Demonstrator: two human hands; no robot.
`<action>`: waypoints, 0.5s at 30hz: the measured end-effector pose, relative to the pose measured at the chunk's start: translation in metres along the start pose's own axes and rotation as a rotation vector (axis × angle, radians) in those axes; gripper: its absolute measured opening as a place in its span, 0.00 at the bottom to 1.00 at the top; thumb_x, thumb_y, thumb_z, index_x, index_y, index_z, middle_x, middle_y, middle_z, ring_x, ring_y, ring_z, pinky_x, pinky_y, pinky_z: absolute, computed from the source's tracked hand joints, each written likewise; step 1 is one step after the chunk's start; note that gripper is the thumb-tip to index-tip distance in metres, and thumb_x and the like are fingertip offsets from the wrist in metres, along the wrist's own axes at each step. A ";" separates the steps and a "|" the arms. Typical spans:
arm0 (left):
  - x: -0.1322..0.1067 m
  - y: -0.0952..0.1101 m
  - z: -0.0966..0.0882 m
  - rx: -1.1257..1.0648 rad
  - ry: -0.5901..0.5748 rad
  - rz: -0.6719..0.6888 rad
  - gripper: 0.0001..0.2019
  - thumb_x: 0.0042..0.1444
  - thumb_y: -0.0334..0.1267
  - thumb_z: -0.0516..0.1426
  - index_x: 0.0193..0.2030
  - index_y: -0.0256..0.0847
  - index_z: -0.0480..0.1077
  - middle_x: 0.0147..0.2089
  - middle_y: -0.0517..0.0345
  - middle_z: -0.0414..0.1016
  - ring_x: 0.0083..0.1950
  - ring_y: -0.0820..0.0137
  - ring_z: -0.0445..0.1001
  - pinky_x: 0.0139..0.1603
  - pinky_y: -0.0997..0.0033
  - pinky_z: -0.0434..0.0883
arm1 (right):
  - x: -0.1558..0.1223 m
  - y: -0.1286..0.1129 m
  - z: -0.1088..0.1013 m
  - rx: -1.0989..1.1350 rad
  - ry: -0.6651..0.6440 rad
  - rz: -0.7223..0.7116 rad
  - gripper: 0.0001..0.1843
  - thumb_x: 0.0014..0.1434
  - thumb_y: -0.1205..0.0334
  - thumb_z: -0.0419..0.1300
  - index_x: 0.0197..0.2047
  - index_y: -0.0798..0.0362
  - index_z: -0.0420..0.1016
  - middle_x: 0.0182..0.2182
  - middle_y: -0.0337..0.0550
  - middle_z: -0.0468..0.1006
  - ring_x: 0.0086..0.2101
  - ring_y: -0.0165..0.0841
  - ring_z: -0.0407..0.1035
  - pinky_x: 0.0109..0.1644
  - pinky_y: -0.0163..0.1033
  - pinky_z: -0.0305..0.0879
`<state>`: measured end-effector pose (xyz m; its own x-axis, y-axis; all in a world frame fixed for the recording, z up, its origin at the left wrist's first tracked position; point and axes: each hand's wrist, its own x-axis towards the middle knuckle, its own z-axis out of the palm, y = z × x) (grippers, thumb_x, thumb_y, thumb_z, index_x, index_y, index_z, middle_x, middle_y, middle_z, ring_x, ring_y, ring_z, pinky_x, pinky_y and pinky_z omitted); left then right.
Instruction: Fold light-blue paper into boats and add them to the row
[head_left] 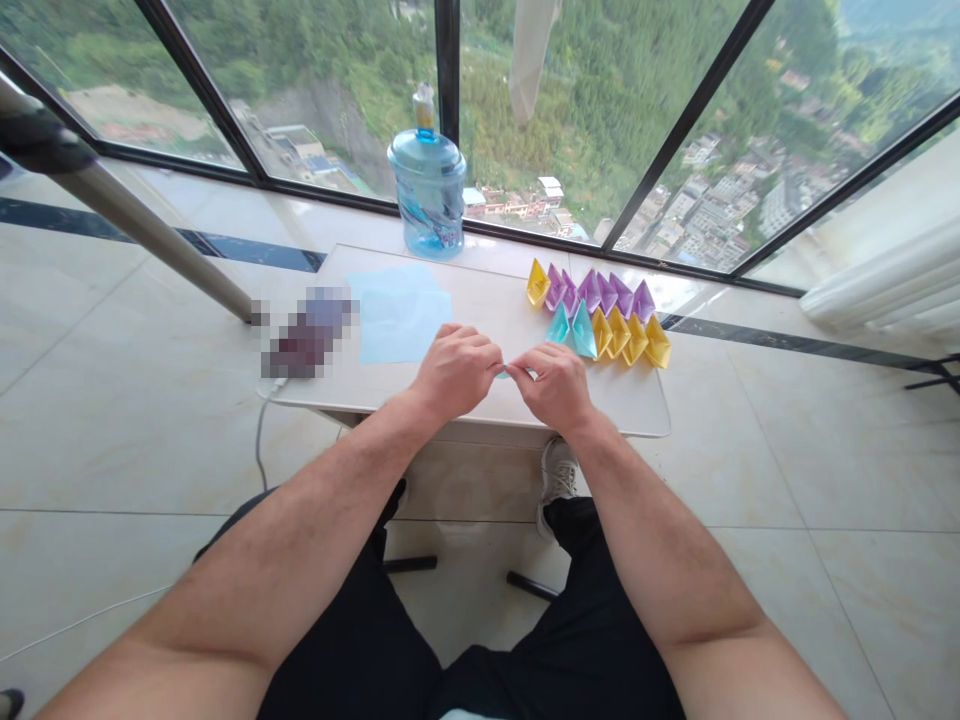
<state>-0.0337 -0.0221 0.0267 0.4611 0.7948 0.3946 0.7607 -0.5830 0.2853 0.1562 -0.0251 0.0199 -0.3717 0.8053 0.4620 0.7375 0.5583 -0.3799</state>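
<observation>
Near the front edge of the white table (480, 405), my left hand (459, 372) and my right hand (553, 385) meet fingertip to fingertip. Both are closed in a pinch on one small piece of light blue folded paper (505, 371). Most of that paper is hidden behind the fingers, so its folded shape does not show. Flat light blue paper sheets (405, 315) lie beyond my left hand. Just past my right hand stand two turquoise folded paper boats (583, 332), beside several yellow paper boats (634, 340) and a row of purple paper boats (604, 291).
A large blue water bottle (429, 195) stands behind the table by the window. At the table's left end lies a blurred-out object (309, 335) with a cable (260, 440) running down. A slanted pole (150, 210) rises at the left. My shoe (559, 475) is below the front edge.
</observation>
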 end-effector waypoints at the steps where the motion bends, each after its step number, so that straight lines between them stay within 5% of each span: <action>1: 0.000 -0.001 -0.001 -0.002 -0.001 -0.025 0.11 0.62 0.38 0.56 0.30 0.40 0.77 0.34 0.49 0.80 0.42 0.59 0.75 0.52 0.54 0.63 | 0.000 0.003 -0.002 0.009 0.011 0.013 0.11 0.63 0.60 0.63 0.28 0.49 0.78 0.30 0.43 0.81 0.35 0.37 0.72 0.46 0.43 0.63; 5: -0.002 -0.010 -0.006 -0.087 0.060 -0.211 0.10 0.59 0.38 0.58 0.30 0.41 0.78 0.34 0.50 0.81 0.41 0.59 0.76 0.48 0.57 0.66 | 0.001 0.020 -0.016 0.048 0.125 0.142 0.08 0.60 0.60 0.65 0.29 0.49 0.79 0.29 0.43 0.80 0.36 0.38 0.72 0.44 0.43 0.65; 8: -0.001 -0.011 -0.008 -0.261 0.186 -0.514 0.10 0.57 0.43 0.59 0.31 0.42 0.79 0.32 0.54 0.81 0.37 0.62 0.77 0.43 0.63 0.68 | 0.003 0.020 -0.018 0.149 0.284 0.333 0.10 0.59 0.56 0.65 0.29 0.50 0.79 0.27 0.42 0.79 0.31 0.36 0.72 0.40 0.42 0.66; 11: 0.004 -0.002 -0.004 -0.493 0.265 -0.744 0.11 0.54 0.46 0.61 0.33 0.42 0.80 0.30 0.59 0.81 0.34 0.65 0.77 0.38 0.67 0.70 | 0.006 0.004 -0.009 0.434 0.209 0.456 0.13 0.59 0.51 0.65 0.30 0.51 0.80 0.23 0.39 0.78 0.26 0.33 0.71 0.33 0.39 0.67; 15: 0.008 0.014 0.007 -0.735 0.250 -0.775 0.12 0.51 0.46 0.63 0.33 0.39 0.81 0.31 0.58 0.82 0.35 0.65 0.78 0.38 0.68 0.73 | 0.009 -0.016 0.005 0.580 0.102 0.458 0.10 0.58 0.53 0.64 0.37 0.50 0.83 0.31 0.40 0.84 0.31 0.34 0.77 0.39 0.40 0.72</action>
<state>-0.0165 -0.0227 0.0277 -0.1931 0.9808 0.0257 0.3075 0.0356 0.9509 0.1384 -0.0259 0.0255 -0.0240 0.9759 0.2168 0.3793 0.2095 -0.9013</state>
